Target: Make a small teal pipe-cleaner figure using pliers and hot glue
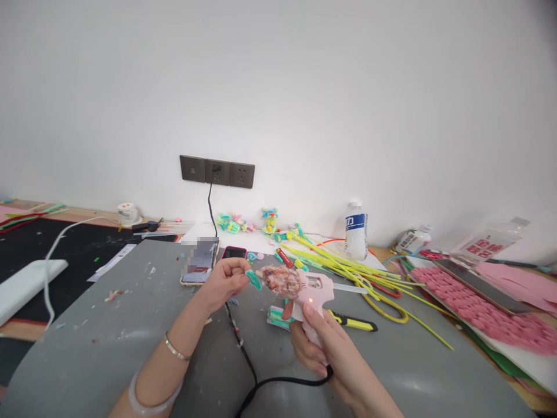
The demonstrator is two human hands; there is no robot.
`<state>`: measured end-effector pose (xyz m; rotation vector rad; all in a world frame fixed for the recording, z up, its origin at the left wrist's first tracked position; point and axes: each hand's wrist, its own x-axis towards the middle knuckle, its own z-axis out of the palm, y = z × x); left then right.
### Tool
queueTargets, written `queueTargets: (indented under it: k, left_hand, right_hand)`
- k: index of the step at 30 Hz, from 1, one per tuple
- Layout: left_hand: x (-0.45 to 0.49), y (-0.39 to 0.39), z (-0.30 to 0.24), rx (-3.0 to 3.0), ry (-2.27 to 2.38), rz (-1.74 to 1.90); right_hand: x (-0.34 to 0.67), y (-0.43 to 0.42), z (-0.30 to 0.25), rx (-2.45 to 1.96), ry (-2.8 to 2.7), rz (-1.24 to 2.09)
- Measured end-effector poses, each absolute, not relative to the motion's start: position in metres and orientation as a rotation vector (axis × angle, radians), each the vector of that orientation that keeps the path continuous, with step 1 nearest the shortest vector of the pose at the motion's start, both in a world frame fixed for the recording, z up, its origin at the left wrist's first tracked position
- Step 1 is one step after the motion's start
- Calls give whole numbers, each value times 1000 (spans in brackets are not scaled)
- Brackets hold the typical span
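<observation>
My right hand [315, 342] is wrapped round the grip of a pale pink glue gun [314, 290]. A lit orange light shows on its body, and a clear glue stick [350, 288] sticks out of its back end. Fuzzy, dirty residue covers the front, and its nozzle points left. Between thumb and fingertips, my left hand [226, 283] pinches a small teal fuzzy piece [253, 280] close to the nozzle tip; whether they touch I cannot tell. Behind and below the gun lie a yellow-and-black utility knife [354, 321] and a teal-and-clear item [278, 317], partly covered.
Yellow pipe cleaners [348, 267] spread across the right of the grey mat [165, 348]. A phone [202, 261] lies behind my left hand. The black cord [248, 354] runs over the mat. Small fuzzy figures [270, 220], a white bottle [355, 232] and pink woven material [483, 302] stand or lie around.
</observation>
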<state>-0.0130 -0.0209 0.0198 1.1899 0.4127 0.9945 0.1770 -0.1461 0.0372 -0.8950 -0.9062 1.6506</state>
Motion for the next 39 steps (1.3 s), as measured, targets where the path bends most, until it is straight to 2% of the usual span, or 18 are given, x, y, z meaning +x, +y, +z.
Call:
queueTargets:
  k: [39]
  left_hand:
    - [-14, -18, 21, 1149, 392, 1094]
  right_hand:
    - [179, -158, 48, -1048, -953, 1563]
